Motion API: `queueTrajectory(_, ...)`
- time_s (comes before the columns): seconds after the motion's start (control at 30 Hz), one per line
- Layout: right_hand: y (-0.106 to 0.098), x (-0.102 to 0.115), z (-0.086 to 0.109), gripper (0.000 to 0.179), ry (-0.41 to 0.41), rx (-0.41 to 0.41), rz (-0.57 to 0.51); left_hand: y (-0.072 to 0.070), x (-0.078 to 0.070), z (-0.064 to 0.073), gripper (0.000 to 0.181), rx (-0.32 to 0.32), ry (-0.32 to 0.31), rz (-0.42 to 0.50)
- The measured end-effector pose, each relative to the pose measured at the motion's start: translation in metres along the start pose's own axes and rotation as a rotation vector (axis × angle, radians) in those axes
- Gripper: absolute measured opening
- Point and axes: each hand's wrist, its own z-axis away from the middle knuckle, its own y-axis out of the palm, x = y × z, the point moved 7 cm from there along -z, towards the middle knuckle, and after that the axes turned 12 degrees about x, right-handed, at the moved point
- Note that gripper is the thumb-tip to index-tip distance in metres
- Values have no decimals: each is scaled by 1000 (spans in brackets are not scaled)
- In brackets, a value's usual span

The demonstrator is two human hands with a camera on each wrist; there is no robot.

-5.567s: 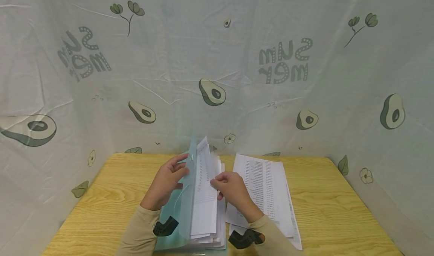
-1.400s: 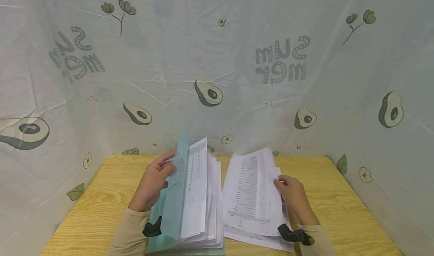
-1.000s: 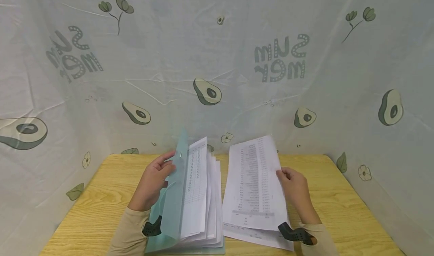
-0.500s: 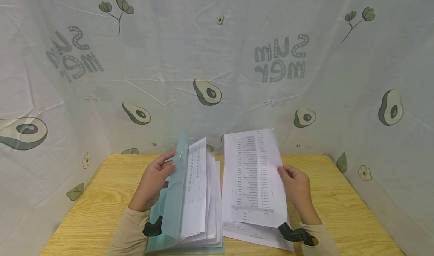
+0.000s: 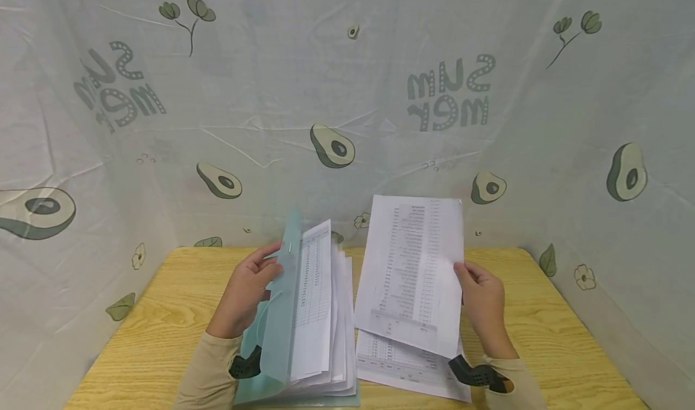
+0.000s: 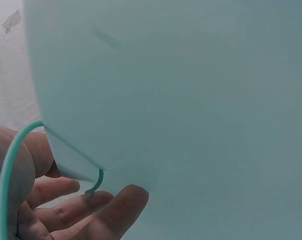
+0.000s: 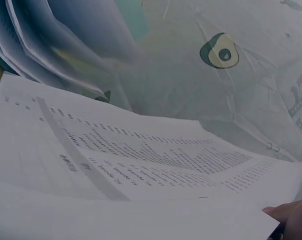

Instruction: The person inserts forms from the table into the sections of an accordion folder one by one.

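Observation:
My left hand [image 5: 247,289] holds up the front cover of a pale teal plastic folder [image 5: 279,331], thumb on one side and fingers on the other. A thin teal elastic cord [image 6: 10,170] loops off the cover by that hand in the left wrist view. Inside the folder, several printed sheets [image 5: 315,295] stand fanned to the right of the cover. My right hand [image 5: 482,298] pinches the right edge of a printed paper sheet [image 5: 407,265], raised and tilted up. Below it, another printed sheet [image 5: 407,371] lies on the table, partly hidden.
The wood-grain table [image 5: 543,337] runs under everything, with bare wood left of the folder and right of the papers. A pale curtain [image 5: 260,96] printed with avocados hangs behind the table's far edge. Black wrist mounts [image 5: 480,377] sit on both sleeves.
My right hand went from the folder's papers to the loose sheets, pinched the top one and raised it, its upper edge now higher and further right. The left hand stays on the cover.

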Motion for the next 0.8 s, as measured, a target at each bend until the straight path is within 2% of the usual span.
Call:
queueTrajectory(0.2, -7, -7, -1, 38, 27, -42, -187, 0, 1, -1, 49, 2, -7, 20)
queueTrajectory(0.33, -8, -9, -4, 39, 79, -25, -264, 0, 1, 0, 50, 4, -5, 26)
queueTrajectory(0.53, -16, -13, -6, 40, 131, -71, -395, 1, 2, -1, 49, 4, -2, 27)
queueTrajectory(0.63, -16, -12, -6, 44, 137, -20, -361, 1, 2, -2, 50, 6, -2, 24)
queueTrajectory(0.8, -6, -9, -7, 49, 141, 147, -288, 0, 3, -2, 50, 7, -2, 19)
